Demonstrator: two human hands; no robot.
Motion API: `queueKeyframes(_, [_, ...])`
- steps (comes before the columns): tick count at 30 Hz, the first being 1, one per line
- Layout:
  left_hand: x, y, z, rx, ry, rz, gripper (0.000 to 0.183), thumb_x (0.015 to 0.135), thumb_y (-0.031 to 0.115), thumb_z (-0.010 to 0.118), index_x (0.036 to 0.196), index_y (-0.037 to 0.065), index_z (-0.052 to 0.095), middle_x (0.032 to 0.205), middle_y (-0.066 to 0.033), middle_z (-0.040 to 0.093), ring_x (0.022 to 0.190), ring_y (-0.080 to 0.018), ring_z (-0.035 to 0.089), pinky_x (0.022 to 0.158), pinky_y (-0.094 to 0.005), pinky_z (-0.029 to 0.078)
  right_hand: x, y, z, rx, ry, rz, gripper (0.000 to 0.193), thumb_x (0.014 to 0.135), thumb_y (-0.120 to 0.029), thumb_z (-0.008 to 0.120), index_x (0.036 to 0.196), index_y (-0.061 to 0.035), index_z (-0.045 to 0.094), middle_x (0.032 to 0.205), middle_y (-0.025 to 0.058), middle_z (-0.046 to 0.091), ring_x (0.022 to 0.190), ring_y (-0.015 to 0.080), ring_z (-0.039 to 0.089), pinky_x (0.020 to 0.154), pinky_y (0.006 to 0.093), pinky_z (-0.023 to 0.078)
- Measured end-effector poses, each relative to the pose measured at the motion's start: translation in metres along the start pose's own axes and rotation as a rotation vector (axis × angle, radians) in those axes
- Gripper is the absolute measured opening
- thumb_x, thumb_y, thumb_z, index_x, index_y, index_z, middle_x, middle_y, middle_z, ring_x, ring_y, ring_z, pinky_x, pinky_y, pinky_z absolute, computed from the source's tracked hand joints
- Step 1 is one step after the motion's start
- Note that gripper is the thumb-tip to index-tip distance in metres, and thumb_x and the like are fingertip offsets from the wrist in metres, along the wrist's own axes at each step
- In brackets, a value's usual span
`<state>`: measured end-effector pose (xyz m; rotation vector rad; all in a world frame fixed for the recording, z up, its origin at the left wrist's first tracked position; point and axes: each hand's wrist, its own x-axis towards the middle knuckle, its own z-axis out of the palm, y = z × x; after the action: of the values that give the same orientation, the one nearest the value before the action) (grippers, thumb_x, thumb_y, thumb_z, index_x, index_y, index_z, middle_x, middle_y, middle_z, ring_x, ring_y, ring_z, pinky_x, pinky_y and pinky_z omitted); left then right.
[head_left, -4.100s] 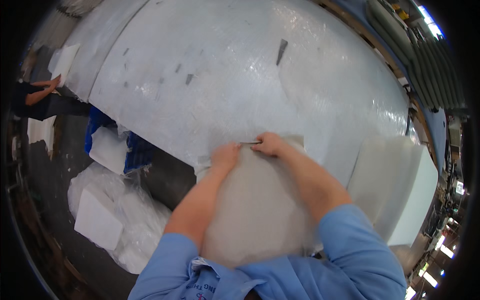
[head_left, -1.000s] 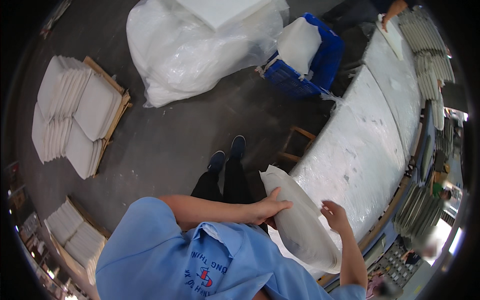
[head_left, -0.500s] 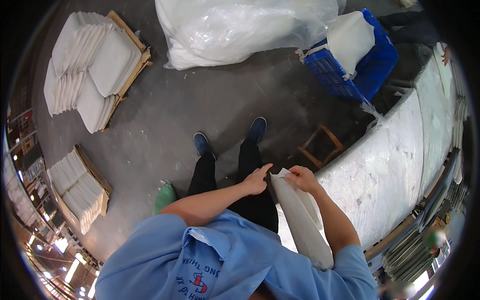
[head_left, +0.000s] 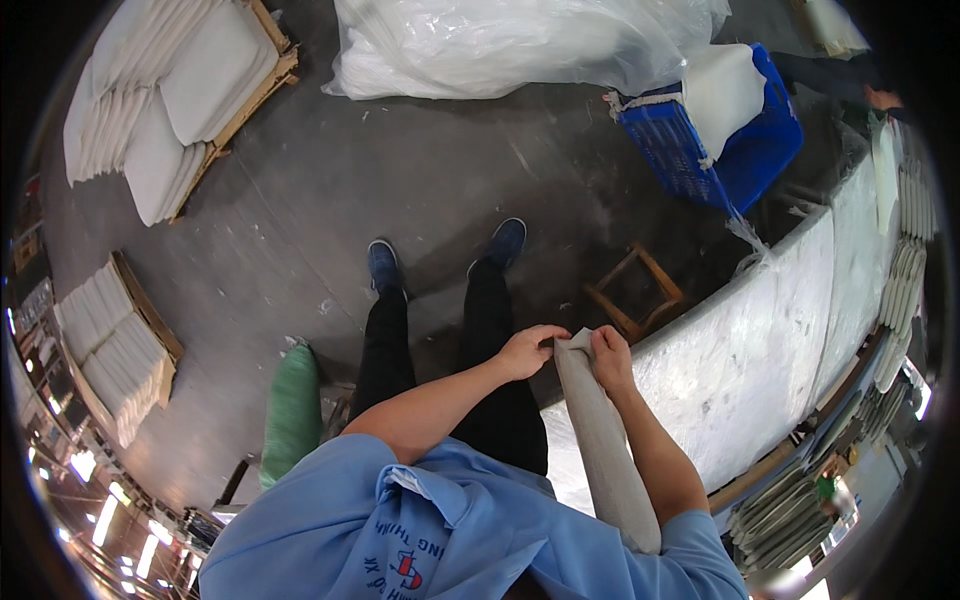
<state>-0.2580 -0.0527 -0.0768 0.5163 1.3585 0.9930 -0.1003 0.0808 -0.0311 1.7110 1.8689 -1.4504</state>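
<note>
A long, off-white fabric-covered piece (head_left: 607,455), like a slim cushion seen edge-on, stands at the near side of a plastic-wrapped table (head_left: 740,340). Its far end has a loose flap of cloth folded up. My left hand (head_left: 527,352) pinches the left corner of that end between thumb and fingers. On the other side, my right hand (head_left: 611,360) is closed on the flap, thumb upward. The two hands are close together with the cloth between them. My right forearm runs along the piece's right side, and its lower end reaches my shirt.
A blue plastic crate (head_left: 665,150) with white material stands beyond the table, near a wooden frame (head_left: 635,290) on the floor. A large plastic-wrapped bundle (head_left: 510,45) lies ahead. Stacked white cushions (head_left: 215,75) and a green sack (head_left: 292,410) are at left. Another person's hand (head_left: 884,99) shows far right.
My left hand has gone from pointing beside the piece to gripping its corner. My right hand has shifted slightly onto the flap. The view has turned a little, showing more of the green sack.
</note>
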Motion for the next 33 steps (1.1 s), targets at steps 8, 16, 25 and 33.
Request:
queueKeyframes(8, [-0.015, 0.013, -0.010, 0.260, 0.080, -0.110, 0.014, 0.094, 0.010, 0.065, 0.106, 0.005, 0.069, 0.106, -0.0158, 0.071, 0.097, -0.0332, 0.070, 0.085, -0.0432, 0.055, -0.006, -0.017, 0.012, -0.072, 0.100, 0.033, 0.048, 0.106, -0.039, 0.059, 0.083, 0.0028, 0.065, 0.069, 0.0186, 0.061, 0.067, 0.0232, 0.060, 0.067, 0.0436, 0.046])
queueKeyframes(16, [-0.052, 0.011, 0.005, -0.235, -0.037, -0.269, 0.010, 0.102, 0.017, 0.063, 0.103, 0.009, 0.058, 0.097, -0.0032, 0.064, 0.094, -0.0178, 0.066, 0.087, -0.0359, 0.051, -0.021, -0.028, -0.003, -0.091, 0.016, 0.040, 0.063, 0.096, -0.056, 0.069, 0.071, 0.0024, 0.064, 0.062, 0.0157, 0.058, 0.061, 0.0222, 0.055, 0.065, 0.0425, 0.046])
queueKeyframes(25, [-0.050, -0.004, 0.049, -0.947, 0.059, -0.497, 0.019, 0.111, 0.035, 0.055, 0.117, 0.017, 0.056, 0.111, 0.0027, 0.063, 0.108, -0.0108, 0.060, 0.100, -0.0322, 0.046, -0.002, -0.037, 0.004, -0.223, -0.143, 0.056, 0.065, 0.084, -0.063, 0.075, 0.078, 0.0015, 0.071, 0.077, 0.0197, 0.072, 0.077, 0.0322, 0.072, 0.072, 0.0447, 0.052])
queueKeyframes(33, [-0.042, 0.002, 0.074, -0.990, 0.336, -0.519, 0.019, 0.112, 0.032, 0.053, 0.114, 0.014, 0.059, 0.107, 0.0025, 0.067, 0.101, -0.0108, 0.061, 0.096, -0.0311, 0.046, 0.008, -0.033, 0.012, -0.302, -0.034, 0.025, 0.060, 0.083, -0.057, 0.079, 0.073, 0.0017, 0.068, 0.072, 0.0188, 0.070, 0.070, 0.0329, 0.070, 0.069, 0.0439, 0.052])
